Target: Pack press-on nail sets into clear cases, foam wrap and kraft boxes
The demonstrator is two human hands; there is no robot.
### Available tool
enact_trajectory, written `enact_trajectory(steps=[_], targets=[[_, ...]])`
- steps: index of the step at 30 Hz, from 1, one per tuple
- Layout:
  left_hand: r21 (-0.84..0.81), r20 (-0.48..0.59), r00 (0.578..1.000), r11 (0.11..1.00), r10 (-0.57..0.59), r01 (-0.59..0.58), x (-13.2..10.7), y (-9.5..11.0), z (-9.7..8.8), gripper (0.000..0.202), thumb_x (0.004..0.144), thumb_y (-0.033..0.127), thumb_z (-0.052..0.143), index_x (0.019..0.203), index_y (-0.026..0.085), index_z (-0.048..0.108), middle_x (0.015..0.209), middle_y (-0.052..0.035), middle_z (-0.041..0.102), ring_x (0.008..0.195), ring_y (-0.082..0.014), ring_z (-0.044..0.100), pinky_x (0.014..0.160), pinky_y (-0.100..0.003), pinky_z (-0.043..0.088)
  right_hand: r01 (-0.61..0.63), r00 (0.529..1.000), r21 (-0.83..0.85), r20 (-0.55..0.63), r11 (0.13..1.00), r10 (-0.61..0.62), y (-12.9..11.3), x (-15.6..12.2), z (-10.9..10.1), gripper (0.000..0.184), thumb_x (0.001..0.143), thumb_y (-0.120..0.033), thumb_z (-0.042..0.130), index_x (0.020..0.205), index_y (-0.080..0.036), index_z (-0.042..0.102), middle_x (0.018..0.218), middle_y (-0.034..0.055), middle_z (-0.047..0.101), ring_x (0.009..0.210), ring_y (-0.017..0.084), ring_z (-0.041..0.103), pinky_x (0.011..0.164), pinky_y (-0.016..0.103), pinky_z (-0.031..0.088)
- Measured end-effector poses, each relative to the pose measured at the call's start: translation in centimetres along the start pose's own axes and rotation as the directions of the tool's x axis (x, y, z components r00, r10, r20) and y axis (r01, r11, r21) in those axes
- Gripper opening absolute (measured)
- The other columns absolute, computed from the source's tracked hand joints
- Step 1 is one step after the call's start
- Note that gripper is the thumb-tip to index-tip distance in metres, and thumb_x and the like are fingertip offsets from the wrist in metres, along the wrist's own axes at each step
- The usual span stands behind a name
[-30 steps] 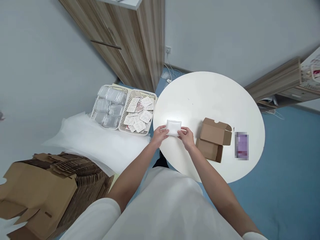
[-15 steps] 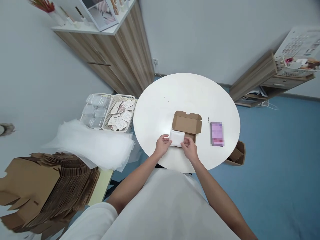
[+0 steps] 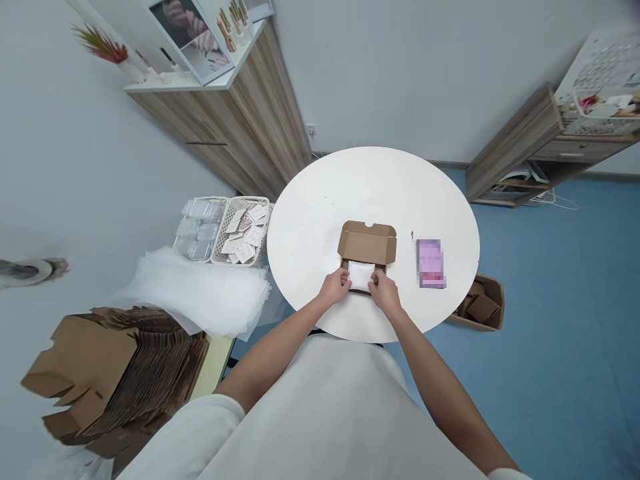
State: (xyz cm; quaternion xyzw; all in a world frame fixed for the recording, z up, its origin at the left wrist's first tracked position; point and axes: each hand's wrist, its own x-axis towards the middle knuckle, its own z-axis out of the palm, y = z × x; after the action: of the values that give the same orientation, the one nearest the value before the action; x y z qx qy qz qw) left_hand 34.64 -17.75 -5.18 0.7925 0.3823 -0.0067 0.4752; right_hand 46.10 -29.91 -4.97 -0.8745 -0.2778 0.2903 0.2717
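Note:
An open brown cardboard box (image 3: pixel 368 245) stands on the round white table (image 3: pixel 320 193), its lid folded back away from me. Within its tray lies a white wrapped packet (image 3: pixel 361 275). My left hand (image 3: pixel 336 287) is at the packet's left edge, fingers closed on it. On the opposite edge, my right hand (image 3: pixel 384 291) pinches the packet with bent fingers. What the packet contains is hidden by the white wrapping.
A blurred purple item (image 3: pixel 431 264) lies right on the table. To the left are a basket of cards (image 3: pixel 245 233), a basket of clear plastic cases (image 3: pixel 200 230), white sheets (image 3: pixel 195 290) and stacked flat cardboard (image 3: pixel 145 373). A carton (image 3: pixel 483 307) stands on the floor at right.
The white packet has moved right, from overlapping the box's left side to lying within its tray. Both hands moved along with it, and the camera view has shifted slightly.

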Motion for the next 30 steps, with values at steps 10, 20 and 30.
enact_trajectory(steps=[10, 20, 30], targets=[[0.095, 0.229, 0.966, 0.985, 0.121, -0.146, 0.5, -0.4, 0.0, 0.021, 0.072, 0.022, 0.05, 0.092, 0.02, 0.056, 0.087, -0.0016, 0.062, 0.08, -0.0162, 0.058, 0.071, -0.027, 0.045, -0.052, 0.994, -0.226, 0.08, 0.973, 0.072, 0.3, 0.2, 0.8, 0.02, 0.071, -0.011, 0.045, 0.089, -0.019, 0.052, 0.086, 0.0041, 0.06, 0.075, 0.016, 0.054, 0.06, 0.023, 0.033], [0.232, 0.231, 0.947, 0.933, 0.223, -0.276, 0.7, -0.3, -0.5, 0.016, 0.07, 0.028, 0.05, 0.08, 0.018, 0.057, 0.078, -0.003, 0.056, 0.075, -0.0171, 0.055, 0.068, -0.028, 0.043, -0.006, 0.997, -0.355, 0.075, 0.935, 0.035, -0.4, -0.9, 0.6, 0.024, 0.075, -0.014, 0.043, 0.096, -0.019, 0.055, 0.103, 0.0075, 0.056, 0.083, 0.018, 0.055, 0.063, 0.025, 0.035], [0.033, 0.108, 0.994, 0.999, 0.002, -0.006, 0.2, -3.2, -2.4, 0.037, 0.073, 0.022, 0.048, 0.11, 0.018, 0.052, 0.098, -0.005, 0.06, 0.078, -0.0137, 0.058, 0.073, -0.024, 0.044, -0.118, 0.993, 0.134, 0.0, 0.984, 0.119, 4.7, -1.8, -0.5, 0.043, 0.073, -0.017, 0.039, 0.115, -0.02, 0.048, 0.11, 0.0042, 0.057, 0.094, 0.016, 0.056, 0.082, 0.028, 0.041]])
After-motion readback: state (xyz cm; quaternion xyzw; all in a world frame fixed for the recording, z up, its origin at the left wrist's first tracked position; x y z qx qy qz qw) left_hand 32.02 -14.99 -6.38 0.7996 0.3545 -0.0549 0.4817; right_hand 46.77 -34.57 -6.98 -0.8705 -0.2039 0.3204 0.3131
